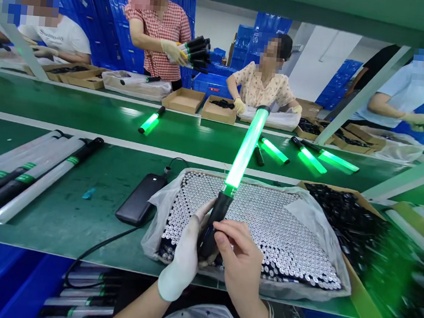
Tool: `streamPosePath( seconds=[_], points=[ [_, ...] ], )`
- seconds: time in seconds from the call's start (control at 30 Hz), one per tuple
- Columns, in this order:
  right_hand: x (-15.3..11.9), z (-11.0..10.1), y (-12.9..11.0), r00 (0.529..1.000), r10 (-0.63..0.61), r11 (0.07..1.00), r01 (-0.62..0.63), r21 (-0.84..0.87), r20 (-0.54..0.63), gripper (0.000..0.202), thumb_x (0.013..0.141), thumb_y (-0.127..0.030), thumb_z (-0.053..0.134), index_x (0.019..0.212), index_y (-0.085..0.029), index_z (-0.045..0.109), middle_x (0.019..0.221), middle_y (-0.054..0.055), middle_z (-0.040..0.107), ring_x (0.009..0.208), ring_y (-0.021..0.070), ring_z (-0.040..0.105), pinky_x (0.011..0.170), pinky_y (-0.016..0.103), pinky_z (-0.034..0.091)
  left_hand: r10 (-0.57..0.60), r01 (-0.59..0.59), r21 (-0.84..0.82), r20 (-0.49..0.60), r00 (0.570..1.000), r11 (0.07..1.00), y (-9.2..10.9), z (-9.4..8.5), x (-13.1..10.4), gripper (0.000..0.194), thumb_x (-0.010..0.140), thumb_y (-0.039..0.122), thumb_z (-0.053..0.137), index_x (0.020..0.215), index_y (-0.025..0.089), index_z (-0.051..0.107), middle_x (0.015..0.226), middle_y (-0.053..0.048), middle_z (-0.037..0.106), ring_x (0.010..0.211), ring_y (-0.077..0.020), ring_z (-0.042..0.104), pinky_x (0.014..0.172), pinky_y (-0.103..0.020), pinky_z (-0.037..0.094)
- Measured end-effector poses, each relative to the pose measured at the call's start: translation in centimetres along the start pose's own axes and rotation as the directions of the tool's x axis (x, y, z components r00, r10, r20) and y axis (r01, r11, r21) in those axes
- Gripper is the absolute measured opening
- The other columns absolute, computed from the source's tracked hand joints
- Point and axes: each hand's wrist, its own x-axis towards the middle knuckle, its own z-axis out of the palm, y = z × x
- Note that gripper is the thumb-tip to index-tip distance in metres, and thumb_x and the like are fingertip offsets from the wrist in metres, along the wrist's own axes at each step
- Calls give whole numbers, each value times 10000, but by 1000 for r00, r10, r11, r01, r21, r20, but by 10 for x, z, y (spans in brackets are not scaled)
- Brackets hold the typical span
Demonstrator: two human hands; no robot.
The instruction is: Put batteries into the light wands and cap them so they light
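Our white-gloved left hand [183, 260] and bare right hand [238, 260], both closed around black-handled, green-lit plastic baton [235, 176], above tray of silver cylindrical batteries [265, 228] near green desk's [81, 207] front edge.

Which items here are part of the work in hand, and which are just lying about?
In use: lit green baton, held by gloved left hand and bare right hand; tray of batteries.
Lying about: black power bank, unlit batons, box of black parts.
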Motion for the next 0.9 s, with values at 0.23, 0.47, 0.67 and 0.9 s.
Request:
streamPosePath(
  seconds=[0.23,0.47,0.67,0.9],
  points=[
    [3,-2,-4,1000,-4,1000,3,-30,-12,97,866,-339,673,870,-314,767,833,2,737,796,196,636,820,369,414,-24,23,-44,-15,1000,999,4,2,-1,569,944,602,351,1356,260,544,1444,-22,500,1395,-228,351,1131,-307,330],
    [-1,-3,-1,1000,-18,999,18,-47,3,114,870,-327,665,903,-292,769,841,23,733,806,203,614,745,343,437,-6,4,-91,-17,1000,996,4,3,0,532,945,592,377,1336,286,566,1429,8,516,1370,-206,388,1119,-256,335],
    [0,-5,3,1000,-12,998,12,-65,-7,99,862,-293,678,913,-306,762,836,-6,719,793,173,604,775,332,410,-84,81,-78,-35,996,994,5,4,-3,585,920,630,386,1371,284,527,1360,-58,572,1135,-236,603,534,-181,527],
    [10,-11,-3,995,14,998,-7,-70,100,108,874,-321,663,904,-334,766,848,-29,729,802,171,633,834,351,371,-80,78,-44,-44,996,996,-2,-2,-1,611,897,645,423,1403,309,485,1390,-61,542,945,-186,656,450,-161,486]
  ],
)
